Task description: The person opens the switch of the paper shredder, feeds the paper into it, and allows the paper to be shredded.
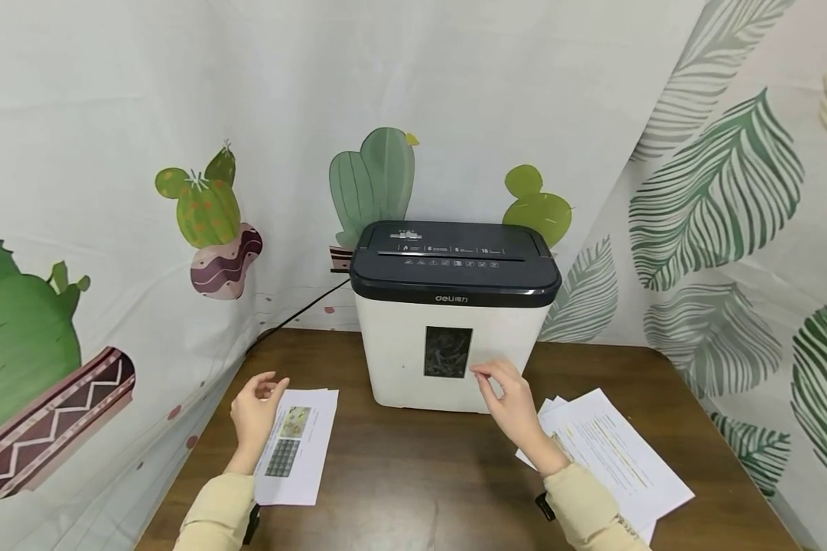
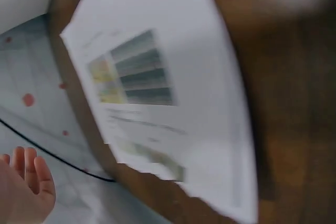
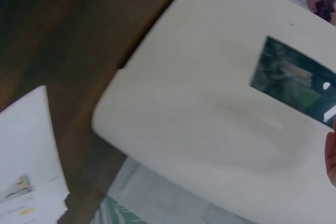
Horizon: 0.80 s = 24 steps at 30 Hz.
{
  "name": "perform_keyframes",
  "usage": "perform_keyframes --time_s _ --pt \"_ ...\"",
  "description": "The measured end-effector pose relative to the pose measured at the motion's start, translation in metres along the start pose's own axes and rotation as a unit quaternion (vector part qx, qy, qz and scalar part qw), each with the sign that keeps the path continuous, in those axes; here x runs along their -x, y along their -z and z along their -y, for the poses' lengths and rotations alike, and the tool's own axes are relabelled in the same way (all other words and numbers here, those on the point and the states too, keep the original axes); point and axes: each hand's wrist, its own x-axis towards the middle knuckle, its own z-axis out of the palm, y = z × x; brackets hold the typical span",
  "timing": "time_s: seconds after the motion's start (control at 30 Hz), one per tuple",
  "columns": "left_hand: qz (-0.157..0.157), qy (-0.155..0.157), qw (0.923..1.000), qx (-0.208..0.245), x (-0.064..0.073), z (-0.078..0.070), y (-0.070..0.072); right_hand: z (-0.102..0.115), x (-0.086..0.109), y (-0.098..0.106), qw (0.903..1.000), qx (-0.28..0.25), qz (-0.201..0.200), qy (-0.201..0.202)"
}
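Observation:
My left hand (image 1: 254, 413) hovers over the left edge of a small pile of printed paper sheets (image 1: 316, 459), its fingers loosely bent and holding nothing. The left wrist view shows that printed pile (image 2: 205, 129) up close, a little blurred, with the hand's fingers (image 2: 32, 170) at the lower left corner. In front of a white paper shredder (image 1: 392, 352) with a black top is my right hand (image 1: 511, 402). Its fingers are loosely curled near the shredder's dark window (image 1: 447, 352), with nothing visible in them. Only a few fingertips (image 3: 331, 156) appear at the right wrist view's edge.
Another pile of printed sheets (image 1: 626, 459) lies on the right of the brown table (image 1: 399, 490), partly under my right forearm. A black cord (image 1: 296, 315) runs left from the shredder. Patterned cloth (image 1: 282, 92) hangs behind.

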Motion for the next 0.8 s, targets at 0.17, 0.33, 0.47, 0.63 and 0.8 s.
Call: perform_keyframes --time_s 0.17,0.33,0.47,0.63,0.8 --pt "0.059 0.021 0.9976 -0.032 0.015 0.026 -0.001 -0.007 0.02 -0.009 0.9993 0.016 0.029 0.016" --pt "0.139 0.062 0.9839 -0.094 0.027 0.039 -0.001 -0.007 0.037 -0.019 0.9972 0.023 0.071 0.006" --pt "0.19 0.113 0.9658 -0.136 0.027 0.041 -0.002 -0.004 0.048 -0.025 0.9947 0.015 0.101 -0.007" --pt "0.24 0.15 0.9488 -0.141 0.026 0.041 -0.006 0.003 0.06 -0.035 0.99 0.019 0.14 -0.011" --pt "0.256 0.161 0.9332 -0.194 0.025 0.04 -0.008 0.014 0.067 -0.046 0.9827 0.01 0.184 -0.021"
